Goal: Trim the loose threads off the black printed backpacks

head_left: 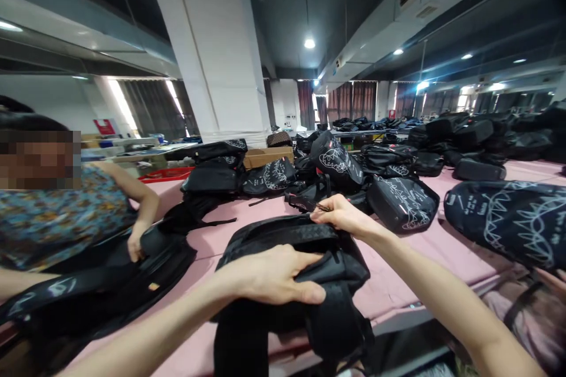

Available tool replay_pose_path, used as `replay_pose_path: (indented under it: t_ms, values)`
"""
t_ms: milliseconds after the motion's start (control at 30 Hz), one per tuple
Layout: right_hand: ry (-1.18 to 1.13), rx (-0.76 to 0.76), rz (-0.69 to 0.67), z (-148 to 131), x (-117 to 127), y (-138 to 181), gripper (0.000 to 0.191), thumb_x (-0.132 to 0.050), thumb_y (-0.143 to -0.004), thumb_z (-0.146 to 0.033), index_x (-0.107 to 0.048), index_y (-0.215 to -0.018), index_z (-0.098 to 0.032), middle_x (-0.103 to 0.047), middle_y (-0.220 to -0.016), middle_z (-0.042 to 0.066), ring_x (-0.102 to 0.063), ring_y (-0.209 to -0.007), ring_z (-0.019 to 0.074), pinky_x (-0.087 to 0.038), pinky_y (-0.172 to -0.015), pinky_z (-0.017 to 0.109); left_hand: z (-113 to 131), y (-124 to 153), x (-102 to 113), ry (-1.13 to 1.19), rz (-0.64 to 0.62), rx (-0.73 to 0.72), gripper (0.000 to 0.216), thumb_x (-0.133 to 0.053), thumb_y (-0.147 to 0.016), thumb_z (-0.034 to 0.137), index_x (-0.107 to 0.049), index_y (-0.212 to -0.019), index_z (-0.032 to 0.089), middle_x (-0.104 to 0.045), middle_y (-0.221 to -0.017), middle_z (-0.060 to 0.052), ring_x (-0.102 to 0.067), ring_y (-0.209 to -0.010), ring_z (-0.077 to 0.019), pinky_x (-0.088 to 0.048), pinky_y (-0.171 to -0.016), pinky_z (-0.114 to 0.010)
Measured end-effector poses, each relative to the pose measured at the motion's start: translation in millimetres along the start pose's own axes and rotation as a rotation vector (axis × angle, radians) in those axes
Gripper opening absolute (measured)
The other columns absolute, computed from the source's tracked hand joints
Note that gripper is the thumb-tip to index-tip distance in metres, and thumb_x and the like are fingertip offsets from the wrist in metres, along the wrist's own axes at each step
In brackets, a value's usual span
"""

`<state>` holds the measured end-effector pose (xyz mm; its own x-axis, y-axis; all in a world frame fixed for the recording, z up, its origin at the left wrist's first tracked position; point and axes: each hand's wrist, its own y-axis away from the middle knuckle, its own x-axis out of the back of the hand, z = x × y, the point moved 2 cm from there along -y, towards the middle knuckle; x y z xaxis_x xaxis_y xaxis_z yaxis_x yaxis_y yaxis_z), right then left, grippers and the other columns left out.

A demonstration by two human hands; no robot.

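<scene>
A black backpack (274,232) lies in front of me on the pink-covered table, its straps hanging toward me. My left hand (276,277) grips its near side, thumb stretched over the fabric and the index finger tucked into a fold. The other fingers of that hand are partly hidden. At the bag's far top edge, my right hand (338,215) is closed in a pinch. A small dark thing shows at its fingertips, too small to name. Another person's hand (136,244) rests on a second black bag (163,265) to the left.
Black bags with white scribble prints, such as one backpack (402,203), are piled across the pink table (212,247). A large printed bag (508,218) lies at the right. Behind the bags are a cardboard box (267,158) and a red tray (165,175). A co-worker sits at the left.
</scene>
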<state>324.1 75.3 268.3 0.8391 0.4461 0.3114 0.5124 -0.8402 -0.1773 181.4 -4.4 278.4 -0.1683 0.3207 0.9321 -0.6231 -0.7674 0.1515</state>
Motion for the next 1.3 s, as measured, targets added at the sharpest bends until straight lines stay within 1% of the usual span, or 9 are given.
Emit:
replay_pose_path:
  t_ms: [133, 267, 467, 567, 633, 767, 900, 1133, 1300]
  values:
    - [0.004, 0.067, 0.098, 5, 4, -3, 0.018, -0.059, -0.061, -0.030, -0.056, -0.059, -0.013, -0.045, -0.053, -0.005, -0.032, -0.050, 0.0060, -0.022, -0.048, 0.021, -2, -12, 11, 0.032, -0.111, 0.083, 0.041, -0.055, -0.065, 0.059, -0.063, -0.065, 0.019, -0.064, -0.066, -0.004, -0.052, -0.053, -0.0165, -0.031, -0.045, -0.022]
    - [0.137, 0.141, 0.198, 15, 11, -15, 0.028, -0.057, -0.068, -0.038, -0.053, -0.056, -0.014, -0.040, -0.052, -0.005, -0.034, -0.053, 0.0073, -0.023, -0.050, 0.021, -10, -7, 21, -0.086, -0.110, 0.193, 0.041, -0.055, -0.065, 0.058, -0.063, -0.067, 0.018, -0.065, -0.067, -0.007, -0.051, -0.053, -0.0177, -0.031, -0.046, -0.024]
    - [0.181, 0.253, 0.286, 20, 16, -27, 0.025, -0.055, -0.073, -0.037, -0.062, -0.067, -0.014, -0.056, -0.061, -0.001, -0.050, -0.064, 0.0126, -0.035, -0.061, 0.022, -36, -10, 36, -0.013, -0.158, 0.140, 0.044, -0.049, -0.070, 0.059, -0.061, -0.063, 0.017, -0.056, -0.058, -0.001, -0.043, -0.050, -0.0142, -0.029, -0.046, -0.023]
    - [0.022, 0.300, 0.474, 27, 27, 6, 0.027, -0.053, -0.076, -0.039, -0.064, -0.072, -0.015, -0.062, -0.070, 0.002, -0.054, -0.069, 0.0148, -0.039, -0.068, 0.025, -54, -19, 35, 0.105, -0.044, 0.110, 0.041, -0.051, -0.072, 0.055, -0.064, -0.072, 0.017, -0.060, -0.067, -0.001, -0.049, -0.057, -0.0153, -0.032, -0.050, -0.022]
    - [0.004, 0.214, 0.518, 36, 29, 35, 0.034, -0.050, -0.079, -0.043, -0.063, -0.064, -0.015, -0.061, -0.063, 0.003, -0.055, -0.065, 0.0155, -0.040, -0.068, 0.027, -62, -26, 33, 0.161, 0.036, 0.074, 0.041, -0.051, -0.073, 0.055, -0.065, -0.080, 0.017, -0.064, -0.076, -0.001, -0.053, -0.065, -0.0171, -0.035, -0.054, -0.022]
    - [0.023, 0.030, 0.191, 45, 1, 68, 0.027, -0.059, -0.073, -0.040, -0.063, -0.063, -0.015, -0.060, -0.064, 0.002, -0.054, -0.062, 0.0155, -0.040, -0.061, 0.026, -62, -42, 33, 0.129, 0.144, 0.045, 0.045, -0.049, -0.074, 0.056, -0.065, -0.085, 0.016, -0.066, -0.085, -0.004, -0.057, -0.075, -0.0203, -0.038, -0.061, -0.023]
    - [-0.161, 0.139, 0.309, 49, -38, 57, 0.020, -0.054, -0.076, -0.035, -0.063, -0.086, -0.019, -0.062, -0.079, 0.002, -0.055, -0.068, 0.0154, -0.042, -0.060, 0.024, -60, -50, 34, 0.055, 0.209, 0.084, 0.047, -0.046, -0.074, 0.057, -0.065, -0.083, 0.015, -0.066, -0.081, -0.005, -0.057, -0.073, -0.0208, -0.037, -0.060, -0.024]
    - [0.346, 0.222, 0.442, 74, -60, 34, 0.020, -0.053, -0.080, -0.035, -0.061, -0.088, -0.019, -0.063, -0.070, 0.007, -0.057, -0.063, 0.0186, -0.039, -0.059, 0.026, -82, -33, 27, -0.057, 0.390, 0.210, 0.048, -0.046, -0.073, 0.058, -0.066, -0.084, 0.016, -0.068, -0.085, -0.007, -0.060, -0.077, -0.0247, -0.041, -0.068, -0.029]
    - [0.490, 0.264, 0.463, 80, -62, 30, 0.023, -0.049, -0.084, -0.037, -0.060, -0.092, -0.019, -0.064, -0.070, 0.007, -0.059, -0.063, 0.0190, -0.038, -0.057, 0.025, -48, -39, 27, -0.061, 0.531, 0.185, 0.049, -0.052, -0.071, 0.048, -0.061, -0.108, 0.018, -0.064, -0.109, -0.010, -0.057, -0.099, -0.0275, -0.040, -0.085, -0.033]
